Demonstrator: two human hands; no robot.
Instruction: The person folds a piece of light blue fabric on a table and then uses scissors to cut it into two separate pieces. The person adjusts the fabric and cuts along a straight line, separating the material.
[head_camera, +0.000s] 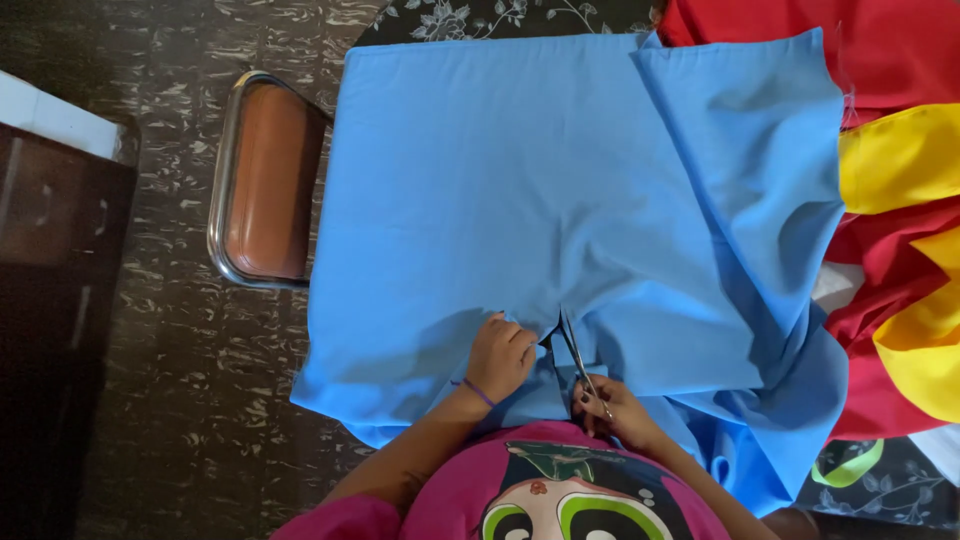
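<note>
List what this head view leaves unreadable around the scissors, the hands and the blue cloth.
- Scissors: handles buried in the right hand, so its grip cannot be read.
- Blue fabric: the cut's length is lost in folds beside the left hand.
- Table under the fabric: covered almost entirely by cloth.
- Red and yellow fabric: cut off by the right edge.
- Dark cabinet: cut off at the left edge.

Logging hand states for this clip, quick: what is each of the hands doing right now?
Left hand: curled, pressing on the blue fabric beside the cut.
Right hand: closed on the scissors, blades in the fabric.
</note>
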